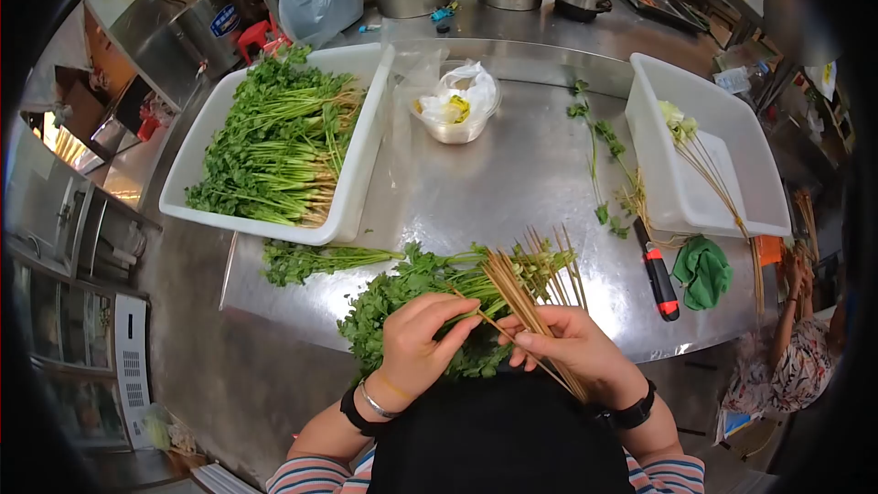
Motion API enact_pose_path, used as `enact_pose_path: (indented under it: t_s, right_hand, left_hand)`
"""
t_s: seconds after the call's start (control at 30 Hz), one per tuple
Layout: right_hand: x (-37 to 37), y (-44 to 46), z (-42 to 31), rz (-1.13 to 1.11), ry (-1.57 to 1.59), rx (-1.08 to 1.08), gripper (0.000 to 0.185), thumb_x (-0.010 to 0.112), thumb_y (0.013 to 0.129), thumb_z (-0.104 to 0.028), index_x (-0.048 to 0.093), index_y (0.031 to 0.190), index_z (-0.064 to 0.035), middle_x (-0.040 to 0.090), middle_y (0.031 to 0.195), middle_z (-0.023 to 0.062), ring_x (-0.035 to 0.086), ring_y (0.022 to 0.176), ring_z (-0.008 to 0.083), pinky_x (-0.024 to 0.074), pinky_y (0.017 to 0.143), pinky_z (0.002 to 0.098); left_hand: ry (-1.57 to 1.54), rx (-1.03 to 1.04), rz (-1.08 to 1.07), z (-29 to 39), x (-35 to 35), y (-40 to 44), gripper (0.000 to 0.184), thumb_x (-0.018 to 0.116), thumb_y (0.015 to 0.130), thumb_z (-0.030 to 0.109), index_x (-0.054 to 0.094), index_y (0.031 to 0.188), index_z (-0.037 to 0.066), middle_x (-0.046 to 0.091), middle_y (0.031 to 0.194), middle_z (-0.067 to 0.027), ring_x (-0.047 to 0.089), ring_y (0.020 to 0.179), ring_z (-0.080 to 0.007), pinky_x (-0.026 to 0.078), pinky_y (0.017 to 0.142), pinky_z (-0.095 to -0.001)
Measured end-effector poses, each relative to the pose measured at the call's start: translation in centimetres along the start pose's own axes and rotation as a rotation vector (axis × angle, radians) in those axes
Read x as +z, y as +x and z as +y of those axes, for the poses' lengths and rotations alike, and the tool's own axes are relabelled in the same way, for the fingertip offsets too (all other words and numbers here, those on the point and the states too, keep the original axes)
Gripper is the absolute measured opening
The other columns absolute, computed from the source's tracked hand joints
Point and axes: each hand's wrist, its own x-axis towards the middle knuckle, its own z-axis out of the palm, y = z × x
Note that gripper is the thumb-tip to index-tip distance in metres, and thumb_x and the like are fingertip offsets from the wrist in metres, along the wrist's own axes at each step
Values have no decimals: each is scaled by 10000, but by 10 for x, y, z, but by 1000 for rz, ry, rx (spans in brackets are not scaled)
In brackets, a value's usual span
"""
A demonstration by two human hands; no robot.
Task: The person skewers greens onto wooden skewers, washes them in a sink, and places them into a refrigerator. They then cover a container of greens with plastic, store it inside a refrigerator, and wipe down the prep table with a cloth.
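Observation:
My right hand [572, 348] is closed around a bundle of thin wooden skewers [519, 288], which fans out up and to the left. One single skewer slants out of it towards my left hand [416, 338]. The thumb and fingers of that hand are pinched together near this skewer's tip, and any small piece between them is hard to make out. Beneath and behind both hands lies a heap of leafy green celery [380, 302] at the table's near edge. More skewers [562, 279] rest over its stalks on the right.
A white tub [377, 119] full of celery stands left on the steel table [512, 146]. Behind sits a plastic bowl [457, 128] with a bag. At right are another white tub [768, 165], a red-black knife handle [660, 284] and green cloth-like material [702, 273]. Another person [791, 357] is far right.

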Motion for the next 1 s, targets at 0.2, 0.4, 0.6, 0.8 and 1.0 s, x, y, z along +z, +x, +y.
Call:
enact_pose_path:
  t_s: [0.2, 0.4, 0.6, 0.8, 1.0]
  right_hand:
    - [-3, 2, 2, -59, 24, -43, 278, 582, 922, -182, 589, 1144, -16, 623, 1084, 60, 627, 850, 107, 508, 695, 221]
    - [-1, -2, 1, -81, -77, 24, 233, 591, 922, -218, 660, 991, -6, 462, 605, -57, 399, 521, 21, 313, 484, 178]
    - [2, 0, 0, -60, -114, 20, 239, 605, 915, -226, 667, 993, -9, 472, 618, -62, 402, 521, 18, 312, 476, 180]
    - [9, -4, -10, 67, -147, 76, 178, 647, 875, -134, 661, 991, 0, 573, 727, -17, 536, 593, 42, 422, 512, 174]
    - [-3, 0, 6, -25, -161, 35, 144, 665, 855, -91, 651, 951, 16, 596, 804, 20, 590, 630, 66, 464, 523, 176]
  left_hand:
    - [-12, 11, 37, -1, 2, 1, 211, 729, 734, 27, 678, 939, 22, 663, 873, -120, 644, 785, -253, 518, 692, -319]
    - [-27, 32, -9, 5, -1, 10, 226, 724, 747, 37, 671, 966, 25, 631, 899, -110, 622, 791, -250, 508, 695, -318]
    - [-196, -182, 25, 0, -7, 17, 118, 684, 809, 52, 642, 912, 13, 579, 836, -46, 536, 682, -117, 444, 589, -236]
    - [-357, -299, -27, -4, -14, 5, 62, 657, 830, 38, 614, 860, 5, 562, 820, -27, 504, 657, -85, 413, 574, -214]
    - [-266, -219, -200, -10, -36, -4, 33, 610, 855, 11, 609, 882, -8, 569, 866, -56, 530, 754, -109, 438, 642, -221]
